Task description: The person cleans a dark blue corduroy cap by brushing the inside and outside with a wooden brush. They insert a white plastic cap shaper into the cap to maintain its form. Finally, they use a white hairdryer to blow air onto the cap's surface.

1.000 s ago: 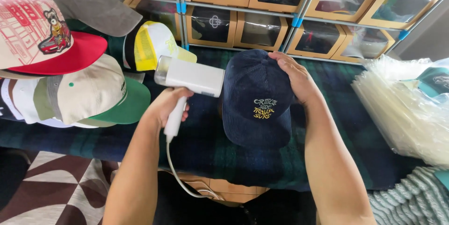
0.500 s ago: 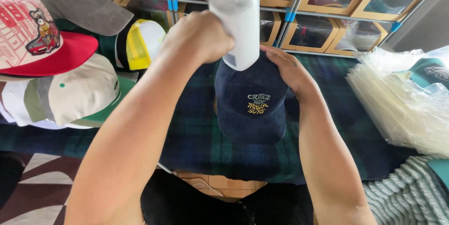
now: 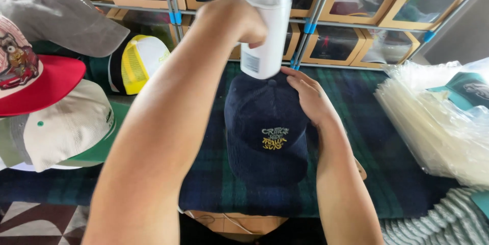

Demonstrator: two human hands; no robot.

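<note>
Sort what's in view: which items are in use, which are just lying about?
In use:
- white steamer, gripped in left hand
- navy cap, steadied by right hand
- plaid cloth under the cap

Lying about:
- grey cap
- red-brim cap
- cream and green cap
- yellow mesh cap
- plastic bags
- shelf boxes

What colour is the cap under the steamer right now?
Dark navy corduroy cap with yellow embroidery on the front, seen in the head view.

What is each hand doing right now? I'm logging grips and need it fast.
Left hand: closed around the white handheld steamer, held above the cap.
Right hand: open, resting on the navy corduroy cap.
</note>
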